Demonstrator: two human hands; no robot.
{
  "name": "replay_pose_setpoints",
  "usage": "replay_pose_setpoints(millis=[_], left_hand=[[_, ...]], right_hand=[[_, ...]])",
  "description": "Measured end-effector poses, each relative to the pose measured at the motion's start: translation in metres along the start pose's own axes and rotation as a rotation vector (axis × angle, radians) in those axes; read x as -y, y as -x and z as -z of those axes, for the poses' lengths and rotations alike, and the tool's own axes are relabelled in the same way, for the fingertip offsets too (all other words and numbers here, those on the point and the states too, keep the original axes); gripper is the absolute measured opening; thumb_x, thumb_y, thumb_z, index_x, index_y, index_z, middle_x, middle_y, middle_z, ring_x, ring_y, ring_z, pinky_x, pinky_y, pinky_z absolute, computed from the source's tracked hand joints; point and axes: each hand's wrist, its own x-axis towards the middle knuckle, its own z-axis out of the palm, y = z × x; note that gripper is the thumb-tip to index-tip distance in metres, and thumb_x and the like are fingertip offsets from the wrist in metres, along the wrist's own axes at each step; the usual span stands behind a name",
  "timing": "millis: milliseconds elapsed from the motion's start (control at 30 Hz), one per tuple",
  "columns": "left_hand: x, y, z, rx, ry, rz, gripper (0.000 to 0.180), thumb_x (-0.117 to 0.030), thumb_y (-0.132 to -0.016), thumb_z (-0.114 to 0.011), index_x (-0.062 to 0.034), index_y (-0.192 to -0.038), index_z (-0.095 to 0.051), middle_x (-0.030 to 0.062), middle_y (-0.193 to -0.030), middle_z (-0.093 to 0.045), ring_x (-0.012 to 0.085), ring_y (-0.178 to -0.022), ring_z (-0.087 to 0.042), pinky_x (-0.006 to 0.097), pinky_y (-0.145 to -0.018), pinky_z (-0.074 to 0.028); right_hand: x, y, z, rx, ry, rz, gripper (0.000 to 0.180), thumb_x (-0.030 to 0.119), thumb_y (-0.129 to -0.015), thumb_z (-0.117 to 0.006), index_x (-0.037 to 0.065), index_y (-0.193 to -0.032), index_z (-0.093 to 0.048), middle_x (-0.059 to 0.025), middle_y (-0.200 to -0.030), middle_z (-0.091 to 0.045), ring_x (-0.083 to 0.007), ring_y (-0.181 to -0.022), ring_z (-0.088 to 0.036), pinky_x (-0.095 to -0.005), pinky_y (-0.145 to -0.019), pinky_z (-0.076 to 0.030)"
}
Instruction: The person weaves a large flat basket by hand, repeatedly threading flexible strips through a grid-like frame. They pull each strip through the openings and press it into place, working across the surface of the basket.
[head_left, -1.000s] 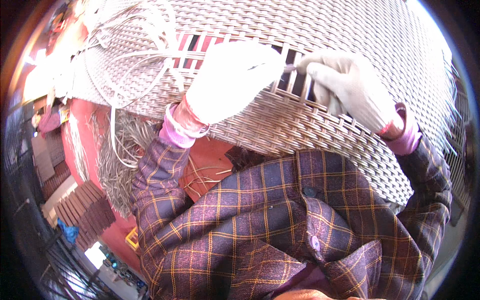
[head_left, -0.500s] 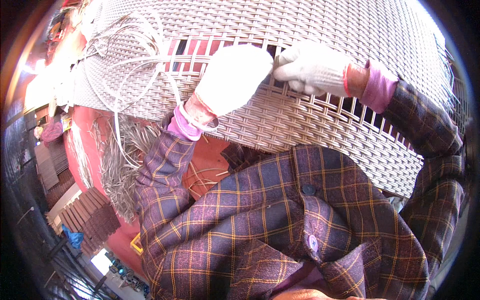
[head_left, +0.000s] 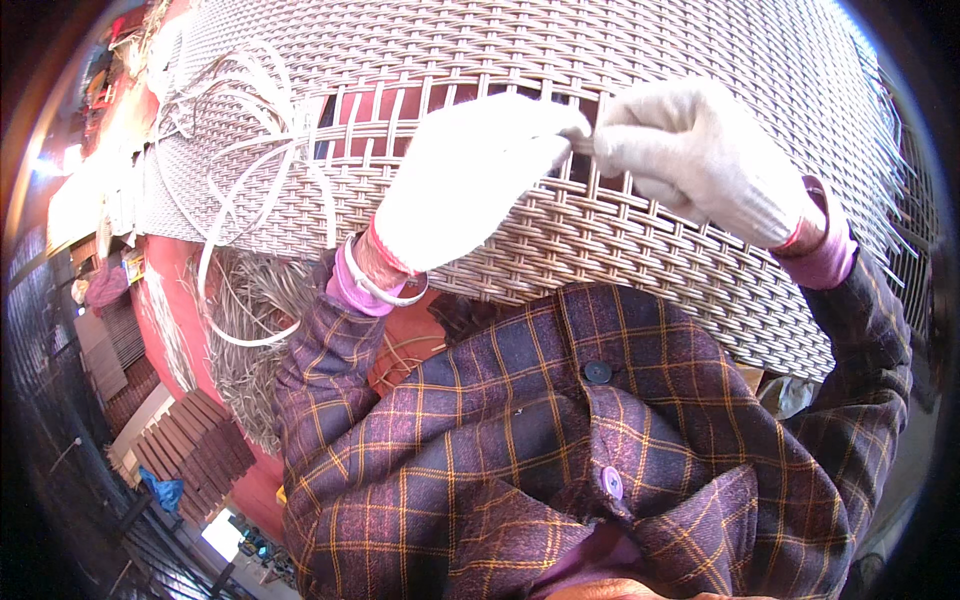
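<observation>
The woven wicker panel [head_left: 620, 45] extends beyond the upper edge. The left hand [head_left: 465, 180] covers part of the weave opening [head_left: 372, 107]. Fingers of the right hand [head_left: 695, 155] are partly concealed.

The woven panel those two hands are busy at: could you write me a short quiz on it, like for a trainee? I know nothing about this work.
1. Multiple choice: which colour shows through the open gaps in the woven panel, on the far side of the left hand from the right hand?
A) green
B) red
C) yellow

2. True or false: the right hand is bare.

3. Short answer: which hand are the loose, looping pale strips nearer to?

Key:
1. B, red.
2. False; it wears a pale glove.
3. The left hand.
</observation>
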Motion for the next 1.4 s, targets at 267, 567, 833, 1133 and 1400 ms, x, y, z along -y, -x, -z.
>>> replay_pose_setpoints(millis=[267, 567, 833, 1133, 1400], left_hand=[[0.010, 0.020, -0.003, 0.100, -0.594, -0.094, 0.029, -0.010, -0.090, -0.072, -0.0052, -0.119, -0.074, 0.0113, -0.105, -0.074, 0.0293, -0.090, -0.073, 0.038, -0.074, -0.059], [0.032, 0.016, -0.016, 0.070, -0.552, -0.136, 0.029, -0.015, -0.090, -0.074, -0.0066, -0.117, -0.076, 0.0113, -0.109, -0.076, 0.0300, -0.093, -0.073, 0.044, -0.080, -0.059], [0.067, 0.015, -0.015, 0.011, -0.491, -0.427, 0.021, -0.018, -0.092, -0.073, -0.0086, -0.110, -0.073, 0.0089, -0.098, -0.072, 0.0302, -0.088, -0.070, 0.042, -0.079, -0.057], [0.028, 0.015, -0.024, -0.250, -0.214, -0.075, 0.024, -0.006, -0.091, -0.076, -0.0079, -0.115, -0.078, 0.0090, -0.110, -0.077, 0.0271, -0.098, -0.075, 0.038, -0.082, -0.062], [0.026, 0.005, -0.032, -0.099, 0.172, -0.038, 0.034, -0.005, -0.093, -0.073, -0.0050, -0.127, -0.076, 0.0130, -0.116, -0.078, 0.0300, -0.100, -0.076, 0.037, -0.084, -0.064]], right_hand=[[-0.021, -0.031, -0.031, -0.032, 0.152, 0.029, 0.030, 0.017, -0.108, -0.055, 0.002, -0.128, -0.073, -0.0071, -0.073, -0.072, -0.0127, -0.055, -0.068, -0.0267, -0.050, -0.054], [-0.024, -0.039, -0.024, 0.040, 0.122, -0.033, 0.036, 0.012, -0.108, -0.053, -0.001, -0.139, -0.067, -0.0093, -0.076, -0.073, -0.0130, -0.056, -0.069, -0.0258, -0.049, -0.056], [-0.025, -0.049, -0.027, 0.086, 0.033, -0.110, 0.031, 0.017, -0.107, -0.059, 0.004, -0.132, -0.073, -0.0021, -0.070, -0.068, -0.0068, -0.051, -0.062, -0.0219, -0.045, -0.050], [-0.029, -0.037, -0.026, -0.029, -0.206, -0.187, 0.020, 0.019, -0.108, -0.067, 0.001, -0.106, -0.075, 0.0069, -0.064, -0.054, -0.0017, -0.048, -0.040, -0.0212, -0.041, -0.030], [-0.018, 0.027, -0.007, -0.111, -0.271, -0.036, 0.025, 0.025, -0.107, -0.069, 0.002, -0.100, -0.073, 0.0078, -0.065, -0.048, -0.0015, -0.049, -0.038, -0.0224, -0.043, -0.028]])
